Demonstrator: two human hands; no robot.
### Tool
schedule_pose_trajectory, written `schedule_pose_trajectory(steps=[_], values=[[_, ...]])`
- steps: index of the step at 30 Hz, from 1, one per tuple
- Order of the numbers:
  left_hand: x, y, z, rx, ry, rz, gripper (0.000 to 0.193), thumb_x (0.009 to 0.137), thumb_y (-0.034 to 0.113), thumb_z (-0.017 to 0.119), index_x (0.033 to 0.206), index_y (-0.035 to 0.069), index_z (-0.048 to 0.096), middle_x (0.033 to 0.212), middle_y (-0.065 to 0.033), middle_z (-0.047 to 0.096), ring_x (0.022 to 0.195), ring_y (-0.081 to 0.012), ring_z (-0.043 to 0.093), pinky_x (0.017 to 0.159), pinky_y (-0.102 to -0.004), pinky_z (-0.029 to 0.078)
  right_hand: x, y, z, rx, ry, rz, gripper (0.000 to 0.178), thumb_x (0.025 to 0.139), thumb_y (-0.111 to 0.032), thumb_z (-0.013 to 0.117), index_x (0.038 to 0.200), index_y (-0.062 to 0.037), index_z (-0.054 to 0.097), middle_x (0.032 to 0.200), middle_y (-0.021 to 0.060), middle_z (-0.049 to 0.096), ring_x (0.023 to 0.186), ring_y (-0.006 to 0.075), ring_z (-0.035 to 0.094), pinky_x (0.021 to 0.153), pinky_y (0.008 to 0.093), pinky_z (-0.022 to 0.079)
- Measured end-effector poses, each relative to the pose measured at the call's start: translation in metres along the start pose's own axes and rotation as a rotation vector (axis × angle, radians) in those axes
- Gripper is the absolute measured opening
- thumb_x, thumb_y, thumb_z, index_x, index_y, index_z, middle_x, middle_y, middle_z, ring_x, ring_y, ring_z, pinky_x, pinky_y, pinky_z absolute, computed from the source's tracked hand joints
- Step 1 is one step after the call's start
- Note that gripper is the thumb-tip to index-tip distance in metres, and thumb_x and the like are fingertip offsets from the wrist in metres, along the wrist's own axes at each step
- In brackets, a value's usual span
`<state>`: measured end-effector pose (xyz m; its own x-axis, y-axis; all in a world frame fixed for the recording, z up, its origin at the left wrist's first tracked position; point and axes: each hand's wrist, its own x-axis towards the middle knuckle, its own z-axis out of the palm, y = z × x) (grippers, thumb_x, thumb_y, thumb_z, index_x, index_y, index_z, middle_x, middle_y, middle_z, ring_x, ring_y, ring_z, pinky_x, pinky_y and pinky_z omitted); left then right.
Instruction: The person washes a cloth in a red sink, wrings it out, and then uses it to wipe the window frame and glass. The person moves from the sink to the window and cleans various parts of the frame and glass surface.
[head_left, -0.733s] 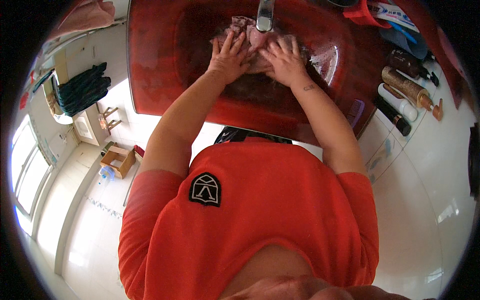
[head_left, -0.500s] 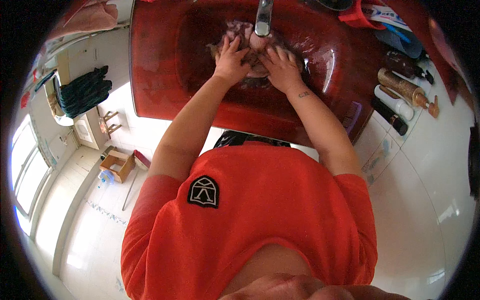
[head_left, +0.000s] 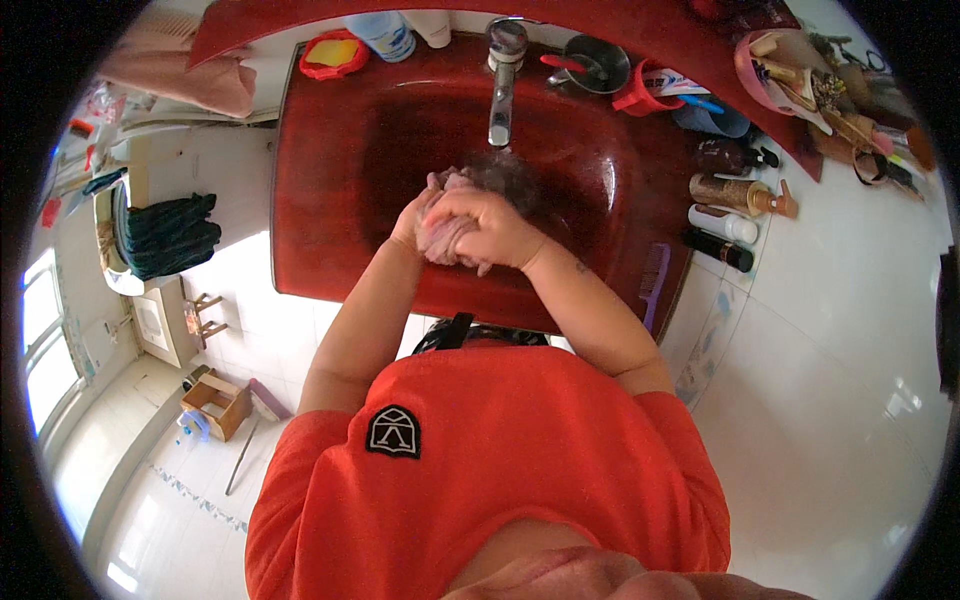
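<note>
A wet, pinkish-grey cloth (head_left: 440, 240) is bunched up between my two hands over the dark red washbasin (head_left: 325, 245). My left hand (head_left: 407, 222) closes around its left side; most of those fingers are hidden by the cloth. From the right, my right hand (head_left: 495, 228) wraps over the top with bent fingers pressing into the folds. Beyond the hands, the chrome faucet (head_left: 501, 105) reaches over the basin. Below its spout, the water in the bowl looks disturbed.
Behind the basin stand a red soap dish with a yellow bar (head_left: 334, 54), a dark metal cup (head_left: 597, 65) and a red cup (head_left: 640, 95). Several bottles (head_left: 730, 192) line the right side, near a purple comb (head_left: 654, 285). A red shelf (head_left: 300, 28) overhangs the back.
My hands were spread flat on the cloth in the water; now they hold it gathered, lifted nearer to me and leftward. The view has shifted, showing more behind the faucet.
</note>
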<state>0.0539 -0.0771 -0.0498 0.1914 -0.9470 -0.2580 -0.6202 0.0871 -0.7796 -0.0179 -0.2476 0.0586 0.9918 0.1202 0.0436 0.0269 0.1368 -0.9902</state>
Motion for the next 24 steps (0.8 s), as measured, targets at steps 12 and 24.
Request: schedule_pose_trajectory(steps=[12,24], values=[[-0.044,-0.076,-0.059,-0.479,0.089,-0.297,0.058,0.1,0.034,0.035,0.153,0.011,0.034,0.154,-0.0101,0.043,0.14,-0.0295,0.043,0.118,-0.0457,0.035,0.006,-0.073,-0.036,-1.061,0.448,-0.195,0.043,0.081,0.0,0.062,0.124,-0.0028,0.062,0.121,0.0159,0.066,0.114,0.0357,0.061,0.098,0.0428,0.049],[-0.053,-0.094,-0.073,1.962,-0.329,0.411,0.055,0.103,0.03,0.031,0.154,0.01,0.033,0.158,-0.009,0.037,0.145,-0.0297,0.036,0.121,-0.0466,0.03,0.062,-0.085,-0.096,-1.659,0.736,-0.032,0.063,0.091,-0.041,0.06,0.136,0.0037,0.052,0.147,0.0208,0.047,0.14,0.0342,0.041,0.117,0.0573,0.025]])
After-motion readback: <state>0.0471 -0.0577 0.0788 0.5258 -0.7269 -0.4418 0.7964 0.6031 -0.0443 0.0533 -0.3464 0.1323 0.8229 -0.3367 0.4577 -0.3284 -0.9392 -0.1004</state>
